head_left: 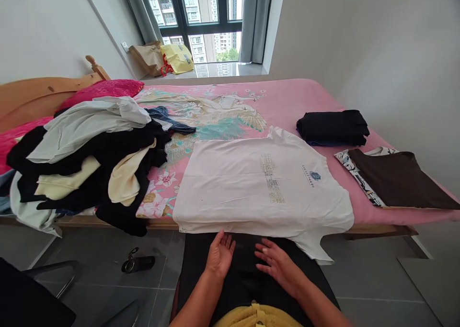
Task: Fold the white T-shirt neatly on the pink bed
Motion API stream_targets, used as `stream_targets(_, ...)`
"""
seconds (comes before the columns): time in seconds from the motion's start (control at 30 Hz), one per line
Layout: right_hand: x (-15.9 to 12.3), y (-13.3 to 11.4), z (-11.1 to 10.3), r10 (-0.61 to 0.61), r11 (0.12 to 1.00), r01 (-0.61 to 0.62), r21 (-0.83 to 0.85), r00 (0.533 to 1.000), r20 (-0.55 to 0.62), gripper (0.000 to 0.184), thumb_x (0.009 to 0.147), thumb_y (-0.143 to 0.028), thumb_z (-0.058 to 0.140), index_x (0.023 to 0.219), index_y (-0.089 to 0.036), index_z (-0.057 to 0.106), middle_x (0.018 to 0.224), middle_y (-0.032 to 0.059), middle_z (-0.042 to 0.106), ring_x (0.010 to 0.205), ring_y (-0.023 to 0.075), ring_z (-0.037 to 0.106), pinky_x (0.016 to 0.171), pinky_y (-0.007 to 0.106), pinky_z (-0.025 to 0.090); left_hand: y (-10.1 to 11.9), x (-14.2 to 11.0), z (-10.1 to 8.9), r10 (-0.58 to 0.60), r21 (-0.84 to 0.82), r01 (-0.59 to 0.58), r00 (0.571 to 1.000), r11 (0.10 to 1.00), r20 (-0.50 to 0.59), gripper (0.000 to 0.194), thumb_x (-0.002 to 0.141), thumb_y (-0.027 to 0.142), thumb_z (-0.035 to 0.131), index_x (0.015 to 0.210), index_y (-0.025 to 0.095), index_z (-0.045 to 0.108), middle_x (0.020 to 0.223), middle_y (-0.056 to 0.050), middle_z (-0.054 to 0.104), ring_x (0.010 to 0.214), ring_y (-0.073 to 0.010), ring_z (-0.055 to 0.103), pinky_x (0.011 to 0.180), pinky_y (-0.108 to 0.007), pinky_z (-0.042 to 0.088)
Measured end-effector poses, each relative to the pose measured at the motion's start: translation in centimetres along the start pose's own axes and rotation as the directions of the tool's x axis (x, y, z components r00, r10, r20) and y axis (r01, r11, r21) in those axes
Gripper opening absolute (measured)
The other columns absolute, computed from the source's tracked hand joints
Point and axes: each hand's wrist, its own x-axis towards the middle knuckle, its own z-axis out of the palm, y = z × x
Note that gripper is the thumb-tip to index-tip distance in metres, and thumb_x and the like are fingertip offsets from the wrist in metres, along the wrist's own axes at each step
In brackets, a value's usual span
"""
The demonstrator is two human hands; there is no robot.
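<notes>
A white T-shirt [230, 183] lies spread flat across the front of the bed, its collar and small blue emblem toward the right. One sleeve hangs over the bed's front edge. My left hand [220, 254] is palm up with fingers apart, its fingertips at the shirt's near edge; whether they touch the cloth I cannot tell. To its right, my right hand [275, 264] hovers over my lap, fingers spread, just short of the shirt. Neither hand holds anything.
A heap of unfolded clothes [89, 159] covers the bed's left side. On the right lie a stack of folded black clothes [332, 127] and a folded brown shirt [402, 178]. A dark bottle [138, 264] lies on the floor near a chair [32, 293]. Bags [178, 58] stand by the window.
</notes>
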Motion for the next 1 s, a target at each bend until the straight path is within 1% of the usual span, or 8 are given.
stream_targets(0.13,3.6,0.4,2.6,0.070,0.963,-0.056,0.265,0.996,-0.046,0.023,0.072,-0.031,0.057,0.092,-0.023,0.051,0.116,0.0063,0.062,0.107,0.0210,0.059,0.087,0.039,0.050,1.3,1.7,2.2,0.067,-0.106,-0.068,0.998,0.992,-0.015,0.016,0.082,0.029,0.055,0.098,0.028,0.054,0.114,-0.003,0.060,0.105,-0.0163,0.059,0.084,-0.032,0.051)
stream_targets(0.23,4.5,0.2,3.8,0.032,0.919,-0.016,0.395,0.999,-0.033,0.028,0.070,-0.029,0.061,0.096,-0.025,0.052,0.104,0.0010,0.066,0.096,0.0188,0.062,0.082,0.037,0.051,1.6,1.1,1.6,0.088,-0.166,-0.080,0.995,0.983,0.040,0.028,0.073,0.016,0.063,0.099,0.025,0.057,0.106,-0.003,0.065,0.097,-0.0188,0.063,0.080,-0.034,0.053)
stream_targets(0.43,4.6,2.2,5.1,0.203,0.851,-0.046,0.524,0.948,-0.247,0.020,0.063,-0.018,0.066,0.076,-0.019,0.052,0.058,-0.0065,0.058,0.054,0.0107,0.056,0.055,0.025,0.048,0.2,0.3,-0.2,0.064,-0.224,-0.100,0.985,0.970,-0.163,0.019,0.067,0.001,0.054,0.076,0.018,0.055,0.062,0.003,0.063,0.053,-0.0111,0.060,0.056,-0.025,0.051)
stream_targets(0.5,4.6,2.3,5.0,0.165,0.845,-0.022,0.535,0.961,-0.223,0.020,0.062,-0.016,0.067,0.074,-0.019,0.052,0.061,-0.0059,0.060,0.057,0.0114,0.058,0.055,0.025,0.049,0.2,0.4,0.1,0.077,-0.247,-0.103,0.990,0.963,-0.115,0.020,0.068,0.000,0.052,0.077,0.018,0.057,0.064,0.002,0.064,0.059,-0.0130,0.063,0.060,-0.027,0.053)
stream_targets(0.6,4.6,1.5,4.7,0.049,0.804,0.064,0.591,0.984,-0.173,0.031,0.064,-0.018,0.070,0.091,-0.023,0.057,0.084,-0.0043,0.068,0.075,0.0151,0.064,0.063,0.029,0.053,0.8,0.4,1.0,0.102,-0.322,-0.079,0.993,0.943,0.053,0.025,0.073,0.007,0.057,0.094,0.019,0.062,0.089,-0.004,0.071,0.088,-0.0212,0.066,0.079,-0.038,0.054)
stream_targets(0.77,4.5,-0.4,3.1,0.005,0.674,0.190,0.714,0.965,-0.262,0.037,0.069,-0.018,0.069,0.103,-0.026,0.057,0.096,-0.0030,0.069,0.088,0.0180,0.064,0.073,0.033,0.055,2.4,0.8,0.4,0.112,-0.387,-0.081,0.992,0.919,0.057,0.036,0.078,0.014,0.059,0.112,0.023,0.060,0.100,-0.005,0.071,0.100,-0.0236,0.063,0.095,-0.046,0.046)
stream_targets(0.9,3.5,-2.0,-0.2,-0.013,0.594,0.256,0.763,0.951,-0.309,0.025,0.074,-0.020,0.062,0.098,-0.025,0.058,0.088,-0.0024,0.070,0.087,0.0185,0.065,0.076,0.036,0.055,4.5,1.3,-3.0,0.244,-0.368,-0.197,0.966,0.909,0.087,0.034,0.083,0.018,0.050,0.114,0.030,0.059,0.103,-0.003,0.070,0.105,-0.0233,0.061,0.093,-0.049,0.047)
stream_targets(1.0,2.2,-2.9,-3.0,-0.072,0.554,0.344,0.758,0.927,-0.368,0.023,0.074,-0.023,0.059,0.097,-0.025,0.057,0.088,-0.0020,0.070,0.089,0.0186,0.065,0.078,0.038,0.054,6.4,1.2,-5.4,0.283,-0.334,-0.269,0.959,0.903,-0.006,0.027,0.083,0.021,0.047,0.104,0.028,0.063,0.095,-0.003,0.071,0.093,-0.0215,0.064,0.079,-0.043,0.053)
